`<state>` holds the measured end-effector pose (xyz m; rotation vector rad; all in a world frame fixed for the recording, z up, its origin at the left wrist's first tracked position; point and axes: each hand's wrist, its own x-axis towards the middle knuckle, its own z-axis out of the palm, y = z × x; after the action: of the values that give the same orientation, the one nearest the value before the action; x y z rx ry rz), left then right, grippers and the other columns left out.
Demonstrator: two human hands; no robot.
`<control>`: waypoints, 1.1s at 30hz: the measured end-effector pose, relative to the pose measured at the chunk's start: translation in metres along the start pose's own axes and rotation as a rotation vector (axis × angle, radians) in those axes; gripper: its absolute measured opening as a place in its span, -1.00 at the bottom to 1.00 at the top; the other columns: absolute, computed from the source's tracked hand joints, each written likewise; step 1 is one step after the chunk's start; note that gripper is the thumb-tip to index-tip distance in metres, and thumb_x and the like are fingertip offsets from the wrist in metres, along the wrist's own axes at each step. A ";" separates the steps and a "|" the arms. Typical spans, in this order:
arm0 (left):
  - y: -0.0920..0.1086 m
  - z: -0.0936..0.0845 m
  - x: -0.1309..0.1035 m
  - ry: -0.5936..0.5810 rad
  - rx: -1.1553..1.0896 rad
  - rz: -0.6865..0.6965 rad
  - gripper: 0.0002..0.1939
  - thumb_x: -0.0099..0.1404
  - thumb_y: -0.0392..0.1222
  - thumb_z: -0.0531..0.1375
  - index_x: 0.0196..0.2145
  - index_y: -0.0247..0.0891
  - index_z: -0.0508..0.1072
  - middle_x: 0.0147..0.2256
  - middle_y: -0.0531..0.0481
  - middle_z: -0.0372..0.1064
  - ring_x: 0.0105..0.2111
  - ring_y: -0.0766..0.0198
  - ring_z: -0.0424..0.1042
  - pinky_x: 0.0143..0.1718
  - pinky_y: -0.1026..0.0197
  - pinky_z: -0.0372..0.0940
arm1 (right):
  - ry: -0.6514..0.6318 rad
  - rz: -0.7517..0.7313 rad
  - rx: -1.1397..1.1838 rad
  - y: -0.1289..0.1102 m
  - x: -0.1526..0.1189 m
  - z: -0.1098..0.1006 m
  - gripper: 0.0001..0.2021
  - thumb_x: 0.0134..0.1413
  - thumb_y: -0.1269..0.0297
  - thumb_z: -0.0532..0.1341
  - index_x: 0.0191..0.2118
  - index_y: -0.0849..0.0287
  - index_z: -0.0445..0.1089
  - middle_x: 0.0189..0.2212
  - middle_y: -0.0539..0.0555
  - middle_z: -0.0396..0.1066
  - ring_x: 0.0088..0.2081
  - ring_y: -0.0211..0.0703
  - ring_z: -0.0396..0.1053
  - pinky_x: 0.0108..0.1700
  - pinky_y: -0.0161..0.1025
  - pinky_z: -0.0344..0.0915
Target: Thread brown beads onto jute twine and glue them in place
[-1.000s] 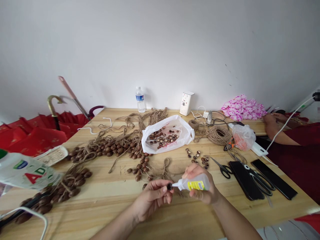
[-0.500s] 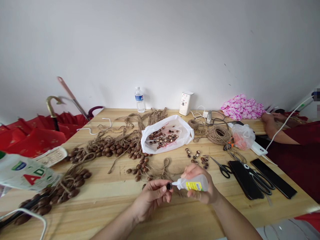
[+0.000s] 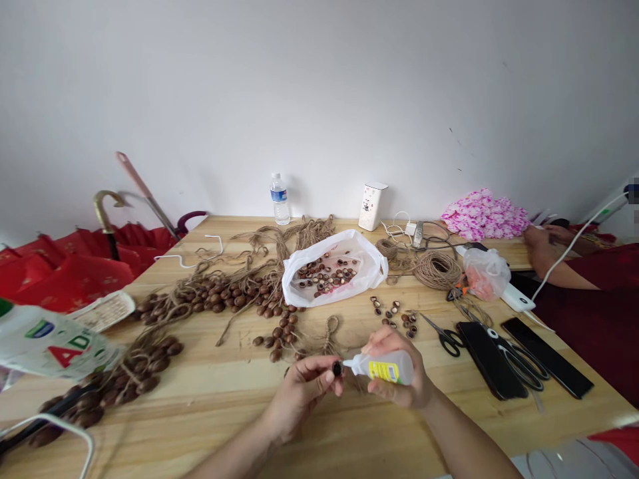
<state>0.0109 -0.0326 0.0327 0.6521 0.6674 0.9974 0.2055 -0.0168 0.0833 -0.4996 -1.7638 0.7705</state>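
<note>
Between the thumb and fingers of my left hand [image 3: 304, 392] is a dark brown nut shell half [image 3: 338, 368], its hollow side facing right. My right hand [image 3: 399, 372] is wrapped round a clear glue bottle [image 3: 388, 368] with a yellow label, tilted so its narrow white nozzle meets the shell's rim; whether it touches, I cannot tell. Just beyond my hands lie a loop of jute twine [image 3: 330, 332] and several loose shell halves [image 3: 394, 313]. A white plastic bag [image 3: 294, 289] holding more shell pieces stands open behind them.
Brown nuts on twine [image 3: 214, 296] spread over the left side, near a large white bottle [image 3: 50, 342]. To the right lie black scissors [image 3: 446, 338], grey-handled scissors [image 3: 522, 359], a phone [image 3: 492, 362] and a twine coil [image 3: 436, 269]. Another person's arm [image 3: 559, 263] rests at far right.
The glue bottle has shifted slightly left in my right hand, its nozzle staying at the shell. My left hand keeps its hold, with the shell a little higher.
</note>
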 end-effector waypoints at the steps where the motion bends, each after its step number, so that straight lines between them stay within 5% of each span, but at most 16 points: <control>1: 0.000 0.000 0.000 0.006 0.010 0.009 -0.77 0.00 -0.20 0.36 -0.33 -0.31 0.56 -0.54 -0.05 0.51 -0.50 0.32 0.40 -0.35 0.27 0.22 | 0.004 -0.006 -0.017 0.000 0.000 0.001 -0.66 -0.11 0.21 0.34 -0.16 0.06 0.31 -0.34 0.10 0.33 -0.33 -0.05 0.35 -0.31 -0.09 0.32; 33: -0.010 -0.010 0.003 0.011 0.158 0.170 -0.80 0.10 -0.22 0.29 -0.26 -0.23 0.53 -0.47 0.02 0.50 -0.40 0.30 0.40 -0.26 0.23 0.24 | 0.052 -0.017 -0.133 0.002 -0.008 0.005 -0.64 -0.16 0.32 0.35 -0.18 0.06 0.27 -0.35 0.06 0.31 -0.35 -0.08 0.33 -0.30 -0.08 0.31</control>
<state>0.0093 -0.0318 0.0183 0.8534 0.7145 1.1135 0.2027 -0.0219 0.0756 -0.5877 -1.7765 0.6254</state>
